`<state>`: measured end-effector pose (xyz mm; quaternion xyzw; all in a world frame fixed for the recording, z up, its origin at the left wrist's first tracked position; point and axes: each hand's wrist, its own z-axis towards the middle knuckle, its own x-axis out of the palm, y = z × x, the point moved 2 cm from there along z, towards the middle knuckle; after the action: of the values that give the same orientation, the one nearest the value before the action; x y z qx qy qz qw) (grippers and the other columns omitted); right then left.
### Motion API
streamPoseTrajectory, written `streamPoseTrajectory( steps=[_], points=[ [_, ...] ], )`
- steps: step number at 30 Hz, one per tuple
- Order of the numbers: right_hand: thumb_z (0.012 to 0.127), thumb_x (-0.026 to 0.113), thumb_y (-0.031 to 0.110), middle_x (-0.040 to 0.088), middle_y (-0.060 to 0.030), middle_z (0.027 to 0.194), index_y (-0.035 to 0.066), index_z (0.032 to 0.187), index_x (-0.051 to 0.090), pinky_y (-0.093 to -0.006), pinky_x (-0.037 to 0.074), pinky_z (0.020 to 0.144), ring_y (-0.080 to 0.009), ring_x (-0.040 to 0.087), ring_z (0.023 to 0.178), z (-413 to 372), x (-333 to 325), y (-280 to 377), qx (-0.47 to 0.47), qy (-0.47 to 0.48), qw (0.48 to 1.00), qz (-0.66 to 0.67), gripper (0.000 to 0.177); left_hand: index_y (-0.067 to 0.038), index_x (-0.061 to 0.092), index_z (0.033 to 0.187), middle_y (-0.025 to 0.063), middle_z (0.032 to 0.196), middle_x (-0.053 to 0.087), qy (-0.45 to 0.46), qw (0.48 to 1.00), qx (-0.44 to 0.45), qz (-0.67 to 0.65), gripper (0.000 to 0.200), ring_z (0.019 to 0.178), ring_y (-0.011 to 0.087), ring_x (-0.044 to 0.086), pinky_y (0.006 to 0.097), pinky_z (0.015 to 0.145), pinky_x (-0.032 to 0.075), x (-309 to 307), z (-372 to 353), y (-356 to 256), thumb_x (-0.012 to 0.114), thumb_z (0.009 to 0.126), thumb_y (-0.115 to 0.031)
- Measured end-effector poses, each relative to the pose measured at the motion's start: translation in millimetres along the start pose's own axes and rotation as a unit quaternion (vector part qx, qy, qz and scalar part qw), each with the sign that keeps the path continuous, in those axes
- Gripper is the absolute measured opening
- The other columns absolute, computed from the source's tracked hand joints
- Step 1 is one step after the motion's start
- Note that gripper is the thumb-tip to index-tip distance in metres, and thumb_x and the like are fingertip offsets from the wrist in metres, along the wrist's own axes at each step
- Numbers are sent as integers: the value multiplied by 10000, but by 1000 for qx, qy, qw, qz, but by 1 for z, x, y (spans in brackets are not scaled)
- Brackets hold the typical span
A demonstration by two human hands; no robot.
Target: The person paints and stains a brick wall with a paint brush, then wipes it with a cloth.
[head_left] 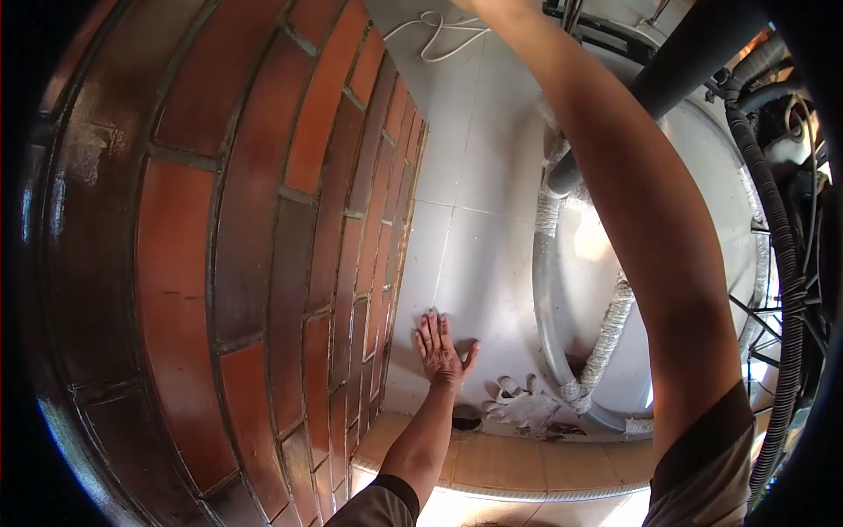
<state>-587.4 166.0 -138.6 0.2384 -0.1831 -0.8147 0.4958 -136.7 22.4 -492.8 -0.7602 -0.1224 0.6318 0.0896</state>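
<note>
My left hand lies flat on the pale tiled surface, fingers spread, with nothing in it. It is close to the lower edge of the brick wall. My right arm reaches up across the view, and only a small part of my right hand shows at the top edge; its fingers are cut off by the frame. A thin white cord lies in loops just to the left of that hand.
A grey round frame with a wrapped spoke is at the right. Beyond it are a black tube and a ribbed black hose. Crumpled whitish scraps lie near a tan tiled ledge.
</note>
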Motion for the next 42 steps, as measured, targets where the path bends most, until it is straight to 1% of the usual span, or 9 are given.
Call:
streamPoseTrajectory(
  steps=[4, 11, 15, 20, 24, 26, 30, 36, 42],
  points=[
    [809, 593, 68, 634, -218, 738, 7, 749, 640, -479, 494, 658, -431, 620, 740, -49, 32, 24, -67, 50, 996, 21, 98, 22, 241, 1487, 231, 1591, 154, -18, 1000, 10, -2, 973, 1480, 396, 113, 559, 1187, 67, 0, -2, 0, 605, 819, -585],
    [654, 689, -35, 550, -69, 707, -22, 1154, 653, -289, 498, 448, -160, 588, 571, -220, -61, 186, -79, 147, 974, 155, 501, 6, 260, 1486, 221, 1596, 154, -44, 999, 21, -11, 932, 1483, 385, 116, 551, 1190, 69, 0, 15, -2, 589, 832, -572],
    [867, 655, 65, 518, -138, 629, 28, 886, 657, -386, 424, 524, -287, 544, 555, -169, -34, 73, 28, 88, 996, -15, 42, 4, 220, 1501, 228, 1596, 145, -16, 1000, 6, 1, 969, 1487, 391, 95, 555, 1190, 53, 2, 0, 0, 581, 827, -591],
    [843, 631, 110, 604, -172, 706, 18, 747, 617, -434, 489, 604, -342, 601, 643, -158, 37, 6, 107, 46, 993, 22, 133, 18, 210, 1498, 234, 1590, 158, -21, 1000, 14, 10, 979, 1480, 405, 107, 562, 1187, 52, 3, -3, 2, 582, 826, -590],
    [845, 582, 62, 628, -188, 1113, 35, 1117, 656, -444, 555, 726, -357, 659, 826, -308, 10, 126, 225, 267, 932, 97, 283, 14, 266, 1478, 242, 1562, 231, 115, 991, -16, 62, 973, 1469, 418, 130, 560, 1193, 63, 7, -2, 5, 648, 786, -553],
    [706, 607, -17, 593, -152, 887, -26, 1179, 607, -406, 539, 661, -314, 642, 778, -331, -48, 192, 86, 249, 958, 111, 473, 16, 269, 1474, 244, 1558, 236, 79, 996, -10, 43, 969, 1463, 425, 142, 564, 1192, 65, 6, -1, 5, 658, 781, -539],
    [902, 668, 132, 648, -100, 756, 6, 948, 696, -339, 499, 572, -230, 631, 654, -320, -53, 113, 259, 176, 935, 165, 137, 19, 273, 1465, 247, 1550, 248, 10, 1000, -4, 10, 963, 1452, 439, 166, 571, 1189, 69, 5, -3, 3, 677, 770, -511],
    [791, 591, 49, 619, -210, 727, 7, 787, 620, -485, 489, 668, -433, 602, 731, -216, 53, -63, 178, -49, 981, -58, 52, 16, 239, 1486, 243, 1574, 195, -53, 998, 29, -14, 953, 1461, 426, 154, 580, 1174, 83, 3, 3, 1, 610, 822, -558],
    [756, 589, -62, 572, -131, 831, 71, 1252, 584, -406, 504, 619, -315, 595, 735, -318, 17, 78, 186, 194, 959, 95, 513, 23, 234, 1476, 263, 1564, 206, -42, 999, 28, -20, 983, 1449, 451, 170, 592, 1171, 86, -1, 0, -2, 677, 763, -488]
  ],
)
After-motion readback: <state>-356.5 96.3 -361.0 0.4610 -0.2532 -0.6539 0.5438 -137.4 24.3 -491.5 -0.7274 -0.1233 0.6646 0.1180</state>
